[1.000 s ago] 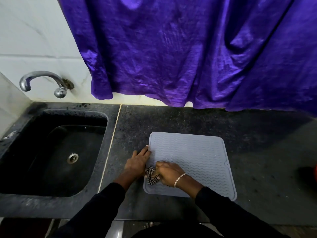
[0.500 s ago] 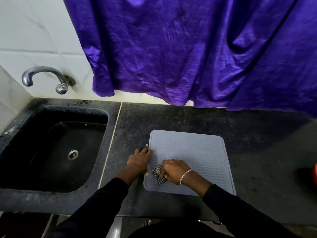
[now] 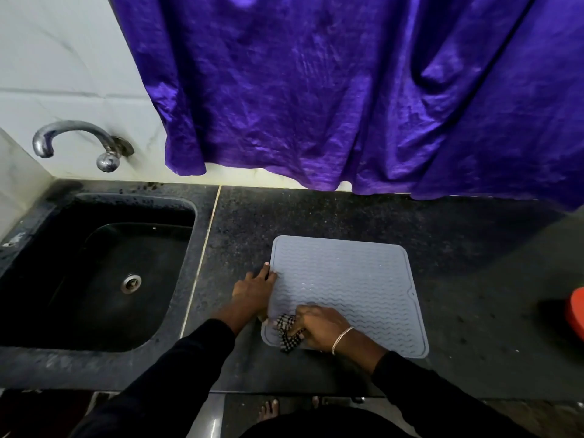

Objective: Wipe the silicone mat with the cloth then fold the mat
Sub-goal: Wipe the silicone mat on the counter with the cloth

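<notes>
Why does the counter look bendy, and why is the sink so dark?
Head view: the wide-angle lens bows the counter; the black sink sits in shadow; the curtain shows soft sheen; checks on the cloth read clearly, so little blur.

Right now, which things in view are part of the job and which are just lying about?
In the job: mat, cloth, right hand gripping the cloth, left hand resting on the mat's edge.
Lying about: sink, tap, curtain, red thing at the right edge.
</notes>
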Available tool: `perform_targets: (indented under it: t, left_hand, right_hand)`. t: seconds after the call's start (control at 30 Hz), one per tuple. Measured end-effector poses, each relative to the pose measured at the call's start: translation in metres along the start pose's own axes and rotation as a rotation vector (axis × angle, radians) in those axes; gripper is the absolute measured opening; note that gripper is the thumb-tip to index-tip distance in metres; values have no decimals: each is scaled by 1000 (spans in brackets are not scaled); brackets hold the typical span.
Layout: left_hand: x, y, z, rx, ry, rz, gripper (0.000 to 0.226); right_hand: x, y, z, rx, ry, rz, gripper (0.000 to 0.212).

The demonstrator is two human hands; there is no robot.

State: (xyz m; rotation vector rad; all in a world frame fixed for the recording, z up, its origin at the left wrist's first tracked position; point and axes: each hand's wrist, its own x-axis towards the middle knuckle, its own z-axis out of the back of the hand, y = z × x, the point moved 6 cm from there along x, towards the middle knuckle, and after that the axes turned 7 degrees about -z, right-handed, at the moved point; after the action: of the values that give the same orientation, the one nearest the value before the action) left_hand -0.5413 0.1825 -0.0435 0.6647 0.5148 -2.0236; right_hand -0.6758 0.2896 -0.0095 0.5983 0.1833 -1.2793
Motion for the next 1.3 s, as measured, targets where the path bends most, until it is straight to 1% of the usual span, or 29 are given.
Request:
perform_targets:
  t: [0.13,0.23,0.33,0.4,0.47,0.53,0.57,0.63,0.7,0.77,0.83,0.9,0.97,1.1,1.2,1.3]
  left_hand:
    - [0,-2,0,-10,8,3,91]
    - [-2,-6,1,0,-11,20,85]
    - [-4,-9,0,18,-25,30,94]
    - [-5,-10,0,23,-61,23,89]
    - [-6,-10,0,35,-74,19,91]
    - [-6,-9,-1,35,-55,19,103]
    - [-6,-9,-1,27,-50,21,106]
    - [-5,-11,-2,16,-50,28,100]
    - [-5,-13,-3,11,-55,38,92]
    - [-5,-14,-4,10,-54,42,91]
    - [-4,-14,-4,5,-56,46,91]
    - [-4,-13,-4,-4,-62,57,86]
    - [-3,-13,-6,-10,-65,64,83]
    - [0,-14,-7,-19,-47,82,86]
    - [1,-15,-7,-19,-37,88,84]
    - [-1,-16,-6,-13,-33,96,83]
  right_hand:
    - [-17,-25,5,-21,35,-62,39]
    - [-18,-29,15,-89,32,-81,33]
    - [-14,-11,32,-88,-43,-28,33]
    - [-11,2,34,-106,-88,21,34]
    - [-11,5,23,-101,-73,32,32]
    - [-15,-8,6,-61,-28,8,31]
    - [-19,-18,-1,-22,-17,-13,32]
    - [-27,-37,-9,32,-18,-48,34]
    - [-35,-54,-13,30,-21,-67,34]
    - [-43,-69,-14,30,-28,-86,33]
    - [-50,-82,-12,10,-16,-102,32]
    - [-53,-90,-6,-57,-19,-117,32]
    - [-51,-93,2,-109,-40,-141,33]
    - [-46,-81,9,-27,-88,-85,45]
    - [-46,-75,-4,-10,-86,-51,40]
    - [-53,-87,-17,41,-87,-99,38]
